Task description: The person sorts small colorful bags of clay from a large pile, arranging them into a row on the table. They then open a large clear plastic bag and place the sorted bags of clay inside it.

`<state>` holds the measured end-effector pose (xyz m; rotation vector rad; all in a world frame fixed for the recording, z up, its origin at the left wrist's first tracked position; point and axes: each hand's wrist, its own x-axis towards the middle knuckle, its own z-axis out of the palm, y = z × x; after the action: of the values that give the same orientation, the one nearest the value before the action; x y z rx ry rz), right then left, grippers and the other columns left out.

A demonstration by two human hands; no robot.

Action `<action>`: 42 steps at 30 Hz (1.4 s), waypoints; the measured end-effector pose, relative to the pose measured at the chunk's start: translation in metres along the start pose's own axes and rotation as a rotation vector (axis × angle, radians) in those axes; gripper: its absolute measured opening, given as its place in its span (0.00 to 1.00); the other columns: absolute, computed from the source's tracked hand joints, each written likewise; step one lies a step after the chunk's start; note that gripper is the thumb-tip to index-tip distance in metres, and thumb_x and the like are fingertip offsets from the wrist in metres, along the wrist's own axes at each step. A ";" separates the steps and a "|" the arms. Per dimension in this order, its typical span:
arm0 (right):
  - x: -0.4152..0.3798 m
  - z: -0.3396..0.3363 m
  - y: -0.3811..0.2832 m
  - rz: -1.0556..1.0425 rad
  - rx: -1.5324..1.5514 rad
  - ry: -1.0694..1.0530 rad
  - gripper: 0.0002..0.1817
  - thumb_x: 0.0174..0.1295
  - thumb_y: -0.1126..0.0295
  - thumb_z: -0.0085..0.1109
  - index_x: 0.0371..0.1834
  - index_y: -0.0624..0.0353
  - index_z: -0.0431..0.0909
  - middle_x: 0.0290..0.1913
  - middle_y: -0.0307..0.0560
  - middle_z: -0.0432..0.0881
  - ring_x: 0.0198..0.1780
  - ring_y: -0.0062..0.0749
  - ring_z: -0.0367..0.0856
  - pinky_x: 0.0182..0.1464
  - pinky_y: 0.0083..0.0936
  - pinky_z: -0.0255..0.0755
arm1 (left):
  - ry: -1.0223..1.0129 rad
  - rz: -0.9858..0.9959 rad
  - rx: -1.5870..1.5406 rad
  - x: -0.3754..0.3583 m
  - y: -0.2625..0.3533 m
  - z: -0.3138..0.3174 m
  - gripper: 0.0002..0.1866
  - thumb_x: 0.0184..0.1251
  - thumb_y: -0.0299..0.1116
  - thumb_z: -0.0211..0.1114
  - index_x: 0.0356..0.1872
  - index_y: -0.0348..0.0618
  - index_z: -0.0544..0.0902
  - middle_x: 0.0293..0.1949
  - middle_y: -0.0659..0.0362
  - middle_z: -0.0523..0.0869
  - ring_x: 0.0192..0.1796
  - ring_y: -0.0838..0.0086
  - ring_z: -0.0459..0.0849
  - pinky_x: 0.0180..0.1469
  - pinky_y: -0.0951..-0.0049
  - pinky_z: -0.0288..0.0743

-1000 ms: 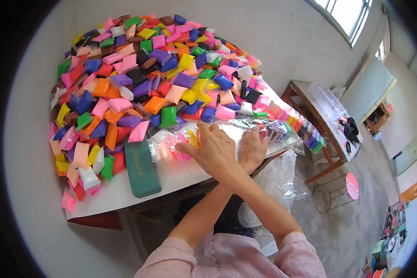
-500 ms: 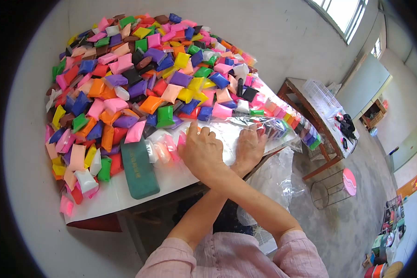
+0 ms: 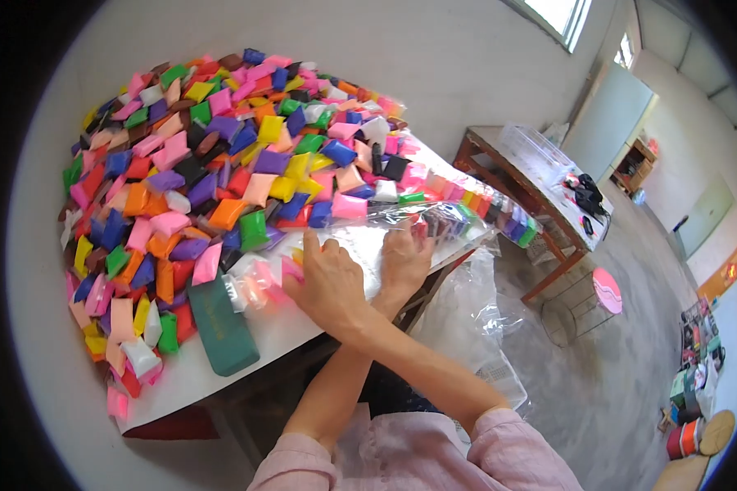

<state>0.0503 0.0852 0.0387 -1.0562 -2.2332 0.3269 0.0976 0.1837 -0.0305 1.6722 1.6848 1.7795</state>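
My forearms are crossed, the right over the left. My right hand is palm down over the white tabletop, thumb apart and fingers stretched, beside a clear bag of pale pink and orange packets. My left hand lies farther right, its fingers curled at the edge of a clear plastic bag that holds small colored packets; the exact grip is partly hidden. Behind both hands rises a large pile of soft colored packets. A dark green case lies left of my right hand.
Clear plastic sheeting hangs below the table's front edge. A row of colored packets runs along the right end. Beyond stand a wooden table with a clear plastic basket, and a wire stool with a pink seat.
The view has turned, so the scene sits farther left and mostly lower. Both hands keep nearly the same places over the table, arms still crossed.
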 end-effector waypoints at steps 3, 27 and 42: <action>-0.022 -0.034 -0.012 0.003 0.083 0.046 0.34 0.52 0.58 0.68 0.59 0.66 0.70 0.40 0.65 0.80 0.42 0.58 0.83 0.44 0.45 0.78 | 0.003 -0.030 -0.019 0.000 -0.007 0.003 0.12 0.60 0.29 0.61 0.43 0.35 0.79 0.42 0.45 0.82 0.48 0.49 0.81 0.51 0.55 0.74; -0.023 -0.094 0.132 0.565 1.138 0.081 0.22 0.65 0.64 0.64 0.57 0.66 0.78 0.43 0.44 0.85 0.42 0.26 0.85 0.43 0.26 0.84 | -0.374 -0.597 -0.991 0.022 -0.019 -0.028 0.41 0.76 0.65 0.33 0.63 0.37 0.76 0.52 0.52 0.85 0.54 0.66 0.84 0.61 0.67 0.74; -0.013 -0.028 0.136 0.327 0.772 0.610 0.33 0.62 0.60 0.69 0.62 0.76 0.71 0.48 0.54 0.84 0.49 0.30 0.82 0.52 0.25 0.76 | 0.055 -0.099 0.039 -0.012 -0.005 -0.048 0.13 0.72 0.28 0.52 0.48 0.28 0.77 0.41 0.37 0.83 0.43 0.47 0.85 0.45 0.56 0.78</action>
<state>0.1571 0.1618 -0.0093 -0.9081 -1.2164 0.8034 0.0625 0.1491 -0.0283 1.5386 1.8030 1.7742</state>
